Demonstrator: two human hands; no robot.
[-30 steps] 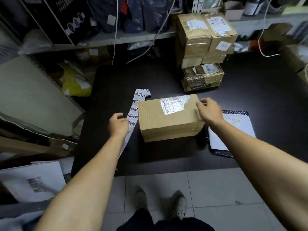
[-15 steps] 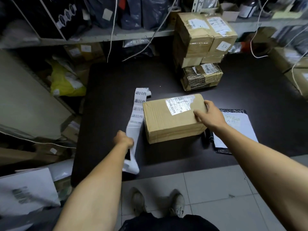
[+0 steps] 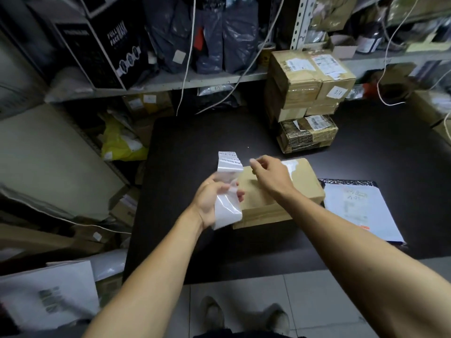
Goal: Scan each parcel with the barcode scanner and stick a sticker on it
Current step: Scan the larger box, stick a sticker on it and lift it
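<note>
A brown cardboard parcel [image 3: 305, 184] with a white label lies on the black table [image 3: 195, 142]. My left hand [image 3: 212, 201] grips a white sticker strip [image 3: 228, 181], lifted off the table in front of the parcel's left end. My right hand [image 3: 271, 174] hovers over the parcel with its fingertips close to the top of the strip; I cannot tell if they pinch a sticker. A white mailer bag [image 3: 358, 208] lies to the right of the parcel. No barcode scanner is visible.
A stack of taped cardboard boxes [image 3: 307, 93] stands at the table's back. Shelves [image 3: 170, 81] with dark bags and hanging white cables run behind. Parcels and a yellow bag [image 3: 119, 142] crowd the left side. My feet stand on the tiled floor [image 3: 317, 301].
My left hand picked the sticker strip up off the table and raised it. My right hand left the parcel's right edge and moved left toward the strip.
</note>
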